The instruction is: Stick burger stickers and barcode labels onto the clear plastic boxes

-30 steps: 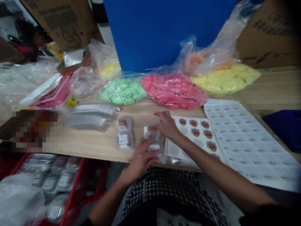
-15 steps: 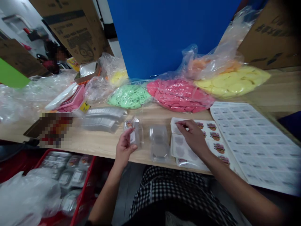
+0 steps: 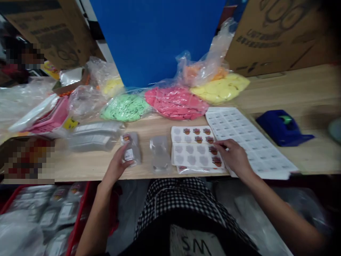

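In the head view, left hand [image 3: 117,160] at the front of the wooden surface [image 3: 271,83], spread, with thumb apart from fingers, against the left side of a clear container [image 3: 135,153]. On that container, a burger sticker [image 3: 126,137] at the far part and a white label [image 3: 129,154] at the near part. Just to its right, lying flat between the hands, another clear container [image 3: 160,154].

Right hand [image 3: 234,154] at the right edge of the burger sticker sheets [image 3: 190,153], fingers bent, tips close to the thumb; too blurred to tell whether pressed together or pinching a sticker. On the sheets, printed burgers mostly along the far and right sides, grey blank shapes elsewhere. Under and beyond that hand, pages of small white labels [image 3: 238,131], and farther right a blue tape dispenser [image 3: 279,129].

Left of the stickered container, rows of nested clear plastic [image 3: 93,137], near a pink basket [image 3: 54,119]. Along the back, side by side, bags of green [image 3: 126,107], pink [image 3: 176,103] and yellow pieces [image 3: 221,89], in front of a blue panel [image 3: 160,42]. Below the surface at left, a red crate [image 3: 80,217] full of clear packs [image 3: 50,215].
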`<act>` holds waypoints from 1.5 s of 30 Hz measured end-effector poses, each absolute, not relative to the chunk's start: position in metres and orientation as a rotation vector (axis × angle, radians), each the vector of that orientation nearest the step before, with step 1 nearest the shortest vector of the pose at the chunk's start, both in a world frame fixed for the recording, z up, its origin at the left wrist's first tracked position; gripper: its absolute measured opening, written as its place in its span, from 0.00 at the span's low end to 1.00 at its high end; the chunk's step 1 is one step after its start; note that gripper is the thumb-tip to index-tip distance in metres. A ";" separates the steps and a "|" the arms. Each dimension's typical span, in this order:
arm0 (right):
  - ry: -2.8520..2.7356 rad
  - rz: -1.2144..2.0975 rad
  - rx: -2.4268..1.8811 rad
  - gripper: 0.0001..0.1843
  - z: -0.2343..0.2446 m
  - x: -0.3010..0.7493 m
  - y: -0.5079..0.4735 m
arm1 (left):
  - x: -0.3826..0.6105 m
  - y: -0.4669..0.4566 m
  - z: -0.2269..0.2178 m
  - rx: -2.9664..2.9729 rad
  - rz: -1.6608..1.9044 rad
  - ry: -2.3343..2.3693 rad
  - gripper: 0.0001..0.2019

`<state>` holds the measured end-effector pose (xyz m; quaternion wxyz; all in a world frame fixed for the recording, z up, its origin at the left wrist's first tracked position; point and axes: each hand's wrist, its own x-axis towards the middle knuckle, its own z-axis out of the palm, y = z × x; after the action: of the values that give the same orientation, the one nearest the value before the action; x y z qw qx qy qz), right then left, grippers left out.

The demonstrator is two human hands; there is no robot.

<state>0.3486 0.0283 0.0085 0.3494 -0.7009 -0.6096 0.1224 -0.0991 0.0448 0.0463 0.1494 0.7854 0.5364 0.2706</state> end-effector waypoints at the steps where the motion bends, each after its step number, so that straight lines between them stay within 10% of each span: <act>1: -1.629 0.292 -1.839 0.13 0.006 0.355 0.025 | -0.094 0.043 0.050 2.305 0.823 1.543 0.32; 9: -1.871 0.270 -1.945 0.11 -0.003 0.365 0.011 | -0.012 0.014 0.046 2.484 0.861 1.234 0.18; 37: -1.910 0.176 -1.770 0.15 0.037 0.353 -0.020 | 0.016 0.014 0.022 2.351 0.748 1.240 0.17; 45: -1.625 0.823 -1.541 0.15 0.102 0.279 0.045 | 0.015 0.014 0.022 2.348 0.739 1.220 0.17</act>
<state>0.2786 0.0449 0.1016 0.3690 -0.6004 -0.6329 0.3206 0.0147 0.0142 0.0217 0.1958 0.8381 0.4354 0.2638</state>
